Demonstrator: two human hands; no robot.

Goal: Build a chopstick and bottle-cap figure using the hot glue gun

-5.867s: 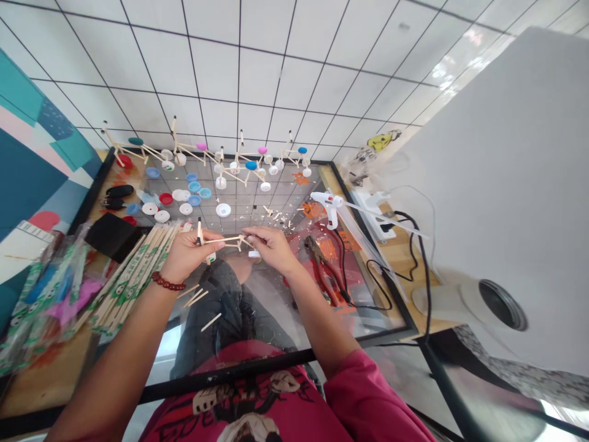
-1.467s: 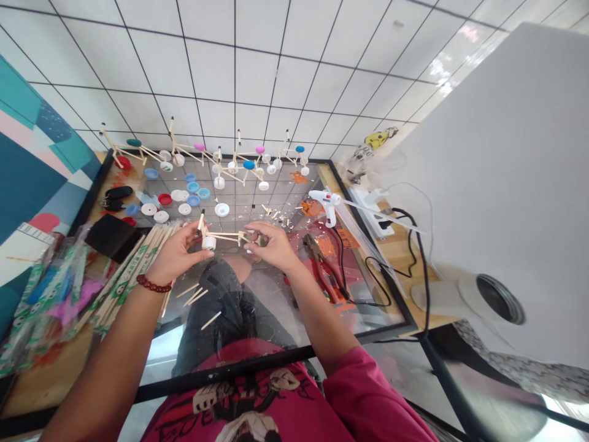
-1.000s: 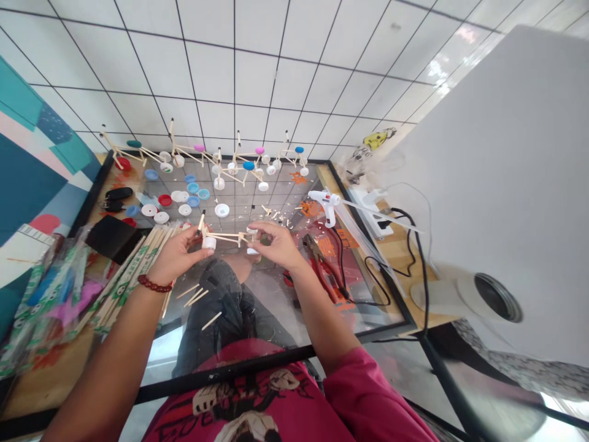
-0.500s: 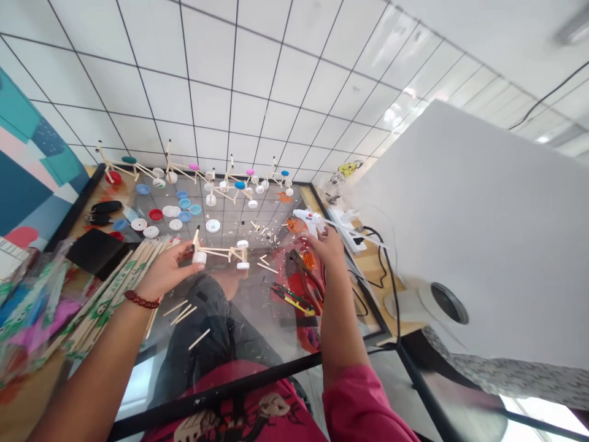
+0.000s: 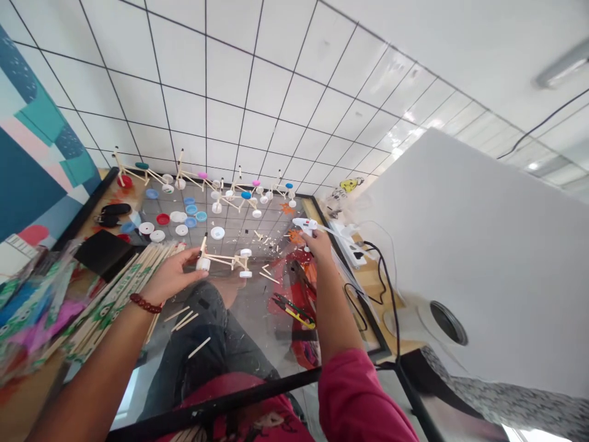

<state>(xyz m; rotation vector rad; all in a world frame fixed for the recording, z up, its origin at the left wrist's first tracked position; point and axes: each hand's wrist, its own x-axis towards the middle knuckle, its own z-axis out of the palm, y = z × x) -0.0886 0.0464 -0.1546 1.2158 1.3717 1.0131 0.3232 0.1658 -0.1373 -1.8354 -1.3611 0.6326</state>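
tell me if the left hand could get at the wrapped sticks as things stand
Probably yes: the wrapped sticks lie close beside the left hand, with nothing visible in between, though that hand holds the wheeled model and would likely need to release it first.

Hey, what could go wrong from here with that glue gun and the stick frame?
The black cables right of the forearm might snag if the right hand moves the glue gun. The left hand has its grip on only one end of the stick frame, so the wheeled far end could twist. The yellow tool might get brushed by the nearby forearm.
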